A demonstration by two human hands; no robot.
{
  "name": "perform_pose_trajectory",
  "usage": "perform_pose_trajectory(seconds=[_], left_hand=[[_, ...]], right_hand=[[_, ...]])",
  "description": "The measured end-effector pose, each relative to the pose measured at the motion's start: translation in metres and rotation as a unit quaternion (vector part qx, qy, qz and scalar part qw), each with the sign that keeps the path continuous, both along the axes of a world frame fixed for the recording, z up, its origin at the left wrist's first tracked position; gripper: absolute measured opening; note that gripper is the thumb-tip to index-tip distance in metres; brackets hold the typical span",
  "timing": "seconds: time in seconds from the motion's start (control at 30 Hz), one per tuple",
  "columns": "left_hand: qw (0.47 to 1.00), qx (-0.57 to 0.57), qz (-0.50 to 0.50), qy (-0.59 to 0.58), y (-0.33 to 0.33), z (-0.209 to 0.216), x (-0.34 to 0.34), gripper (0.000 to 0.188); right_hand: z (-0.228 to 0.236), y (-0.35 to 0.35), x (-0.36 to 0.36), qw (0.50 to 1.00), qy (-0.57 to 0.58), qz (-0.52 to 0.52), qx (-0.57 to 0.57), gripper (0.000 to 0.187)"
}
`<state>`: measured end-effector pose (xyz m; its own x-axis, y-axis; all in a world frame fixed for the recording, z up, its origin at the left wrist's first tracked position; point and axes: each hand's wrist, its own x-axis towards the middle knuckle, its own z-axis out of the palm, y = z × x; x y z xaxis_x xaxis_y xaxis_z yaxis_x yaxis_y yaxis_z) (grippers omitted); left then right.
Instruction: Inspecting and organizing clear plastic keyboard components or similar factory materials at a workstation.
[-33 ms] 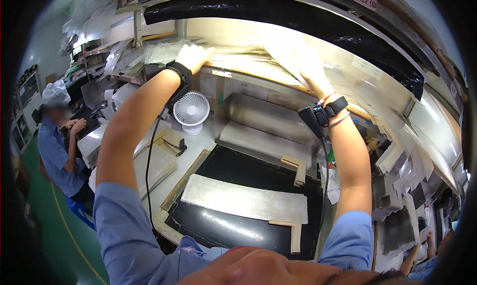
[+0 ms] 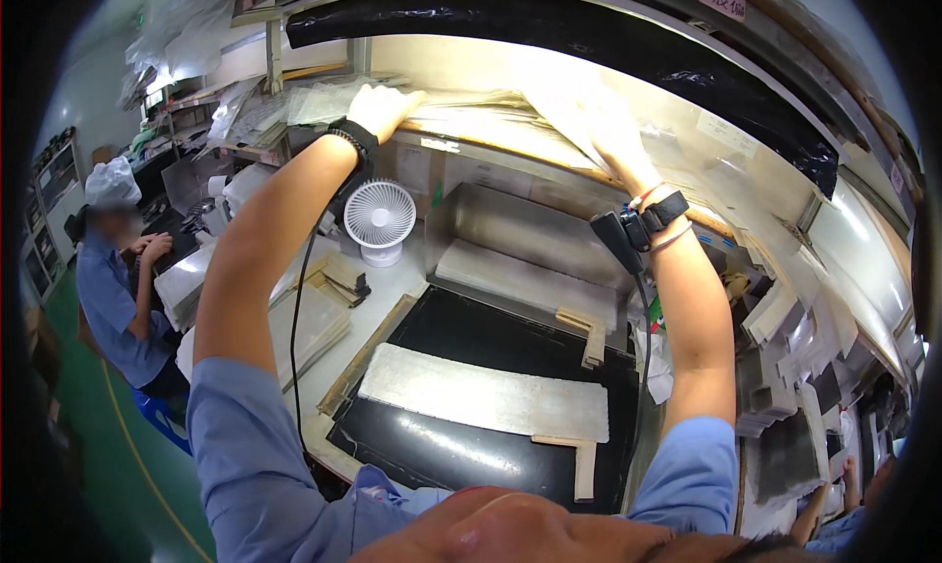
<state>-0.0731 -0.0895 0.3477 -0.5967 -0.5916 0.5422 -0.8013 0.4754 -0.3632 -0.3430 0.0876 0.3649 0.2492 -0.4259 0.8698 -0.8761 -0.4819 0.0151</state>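
Observation:
Both my arms reach up to a lit shelf (image 2: 549, 143) carrying a stack of thin pale sheets (image 2: 481, 102). At the stack's left end, my left hand (image 2: 385, 109) is closed with its fingers curled, and whatever lies in them is hidden. My right hand (image 2: 616, 143) grips the edge of a thin sheet (image 2: 559, 116) that tilts up from the stack; glare washes out its fingers. Below, a long pale block (image 2: 481, 391) lies on a black work surface (image 2: 442, 455). An L-shaped wooden piece (image 2: 583, 465) touches its right end.
A white fan (image 2: 380, 215) stands left of a metal box (image 2: 520, 239). Another wooden angle (image 2: 592, 335) leans by the box's front. Black cables (image 2: 297, 337) hang from my wrists. A seated person (image 2: 123, 298) works at far left. Stacked parts (image 2: 775, 386) crowd the right side.

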Motion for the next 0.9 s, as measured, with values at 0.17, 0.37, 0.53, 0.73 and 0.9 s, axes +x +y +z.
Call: perform_pose_trajectory(seconds=[0.17,0.37,0.53,0.73,0.9], left_hand=[[0.995,0.089,-0.046,0.028,-0.011,0.027,0.004,0.029],[0.990,-0.134,-0.035,0.029,-0.026,0.039,0.002,0.021],[0.987,-0.159,-0.015,-0.017,-0.021,0.055,0.015,0.019],[0.997,-0.064,-0.029,0.028,-0.014,0.060,0.017,0.030],[0.992,-0.117,-0.011,-0.053,-0.024,0.028,0.002,0.035]], right_hand=[[0.002,0.009,0.013,0.994,0.010,-0.083,0.065,0.032],[-0.005,-0.011,-0.012,0.996,-0.040,-0.041,0.064,0.033],[-0.006,-0.014,-0.018,0.985,-0.129,-0.005,0.114,0.034],[-0.007,-0.009,-0.010,0.980,-0.165,0.039,0.107,0.032],[-0.010,-0.018,-0.018,0.993,-0.092,0.023,0.066,0.033]])
